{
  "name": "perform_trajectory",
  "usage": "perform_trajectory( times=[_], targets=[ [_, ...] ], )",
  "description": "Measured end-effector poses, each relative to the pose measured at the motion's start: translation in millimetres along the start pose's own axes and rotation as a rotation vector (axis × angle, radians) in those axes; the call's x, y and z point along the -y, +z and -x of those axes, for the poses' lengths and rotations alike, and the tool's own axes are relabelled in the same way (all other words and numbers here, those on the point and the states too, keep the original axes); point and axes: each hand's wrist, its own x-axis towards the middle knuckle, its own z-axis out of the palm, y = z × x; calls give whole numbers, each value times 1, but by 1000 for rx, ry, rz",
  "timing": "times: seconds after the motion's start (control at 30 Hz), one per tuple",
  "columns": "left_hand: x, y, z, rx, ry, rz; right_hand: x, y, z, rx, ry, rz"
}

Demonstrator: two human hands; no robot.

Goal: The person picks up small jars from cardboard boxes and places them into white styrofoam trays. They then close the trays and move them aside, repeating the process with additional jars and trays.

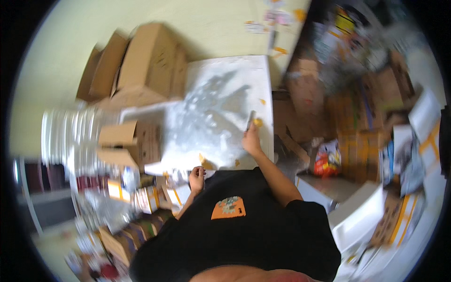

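My right hand (pixel 251 141) is closed around a narrow dark tool (pixel 251 119), blurred, whose kind I cannot tell, over the right side of a worn white table (pixel 218 130). A small yellow round thing (pixel 258 122) shows just beside the tool; whether the hand holds it too is unclear. My left hand (pixel 197 178) is at the table's near edge with its fingers curled, and nothing is visible in it. Close to it on the table lies a yellowish scrap (pixel 206 162).
Open cardboard boxes (pixel 141 67) stand at the table's back left, with a smaller open box (pixel 130 146) nearer. White stacked sheets (pixel 67 137) are at far left. Taped cartons (pixel 359 151), a red printed bag (pixel 327 158) and a white foam box (pixel 359 215) crowd the right.
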Motion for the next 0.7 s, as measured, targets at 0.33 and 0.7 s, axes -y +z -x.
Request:
perform_trajectory(
  times=[0.33,0.7],
  targets=[
    [-93,111,-118,544,1260,-642,-4,-109,218,-473,66,143],
    [-84,168,-113,371,1321,-1028,-90,-311,714,-2005,833,619]
  ],
)
